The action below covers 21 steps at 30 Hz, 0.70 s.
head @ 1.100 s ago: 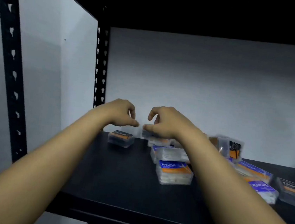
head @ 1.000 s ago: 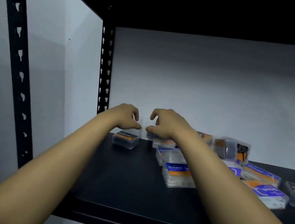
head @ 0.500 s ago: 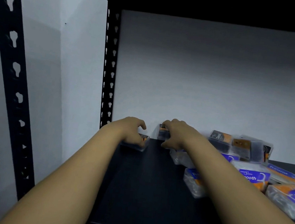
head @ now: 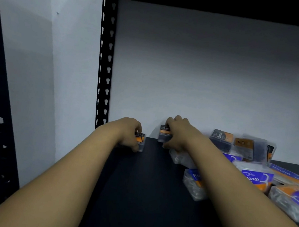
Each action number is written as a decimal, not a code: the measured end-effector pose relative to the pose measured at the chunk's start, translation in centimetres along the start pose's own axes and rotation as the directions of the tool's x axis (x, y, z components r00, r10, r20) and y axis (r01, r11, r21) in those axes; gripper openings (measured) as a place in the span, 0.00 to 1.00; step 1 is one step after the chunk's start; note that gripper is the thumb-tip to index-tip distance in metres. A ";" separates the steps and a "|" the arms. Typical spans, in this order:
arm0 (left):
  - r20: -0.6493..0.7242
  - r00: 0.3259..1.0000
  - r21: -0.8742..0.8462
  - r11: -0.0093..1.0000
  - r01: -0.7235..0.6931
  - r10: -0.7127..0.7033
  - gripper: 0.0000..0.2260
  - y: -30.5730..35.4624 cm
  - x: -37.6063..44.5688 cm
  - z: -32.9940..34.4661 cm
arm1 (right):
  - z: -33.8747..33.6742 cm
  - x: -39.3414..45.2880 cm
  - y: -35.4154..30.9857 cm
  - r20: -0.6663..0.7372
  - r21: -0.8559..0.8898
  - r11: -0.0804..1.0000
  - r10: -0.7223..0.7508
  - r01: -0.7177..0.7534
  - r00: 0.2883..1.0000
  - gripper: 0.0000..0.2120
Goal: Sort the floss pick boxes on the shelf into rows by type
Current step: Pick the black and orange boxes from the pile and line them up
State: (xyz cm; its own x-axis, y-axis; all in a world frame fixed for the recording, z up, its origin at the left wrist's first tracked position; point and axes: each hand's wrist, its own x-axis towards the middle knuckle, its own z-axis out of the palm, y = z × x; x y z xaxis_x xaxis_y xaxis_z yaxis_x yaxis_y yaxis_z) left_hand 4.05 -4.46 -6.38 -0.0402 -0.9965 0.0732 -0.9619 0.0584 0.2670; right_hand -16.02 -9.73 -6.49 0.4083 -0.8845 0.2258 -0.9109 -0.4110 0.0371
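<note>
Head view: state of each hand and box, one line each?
left hand: grips a black-and-orange box on the shelf
right hand: grips a second black-and-orange box, tilted up
blue-and-orange boxes: jumbled at right, unsorted
black boxes at back right: leaning, untouched
</note>
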 end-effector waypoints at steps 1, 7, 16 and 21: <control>-0.007 1.000 -0.006 1.000 0.009 -0.009 0.33 0.0 0.0 -0.1 | -0.1 -0.1 -0.1 -0.019 0.021 1.000 -0.010 0.010 1.000 0.31; -0.154 0.988 -0.048 0.998 -0.035 0.027 0.32 -0.2 -0.5 -0.2 | -1.9 -1.5 -0.6 -0.224 0.121 0.985 -0.093 0.122 0.970 0.32; -0.322 0.946 -0.086 0.993 -0.080 0.048 0.29 -0.1 -1.1 -1.6 | -3.9 -3.4 -0.8 -0.277 0.233 0.932 -0.208 0.276 0.938 0.34; -0.310 0.949 -0.112 0.989 -0.098 0.059 0.32 -0.1 -1.5 -1.9 | -3.9 -3.5 -1.5 -0.279 0.291 0.908 -0.221 0.301 0.934 0.32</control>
State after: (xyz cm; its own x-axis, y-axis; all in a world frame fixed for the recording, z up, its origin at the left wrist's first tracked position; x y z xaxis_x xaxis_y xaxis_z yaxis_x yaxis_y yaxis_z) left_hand 4.68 -2.90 -4.72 -0.0113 -0.9234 0.3836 -0.9171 0.1625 0.3641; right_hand -16.30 -5.11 -3.59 0.5658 -0.6741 0.4749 -0.6865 -0.7041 -0.1816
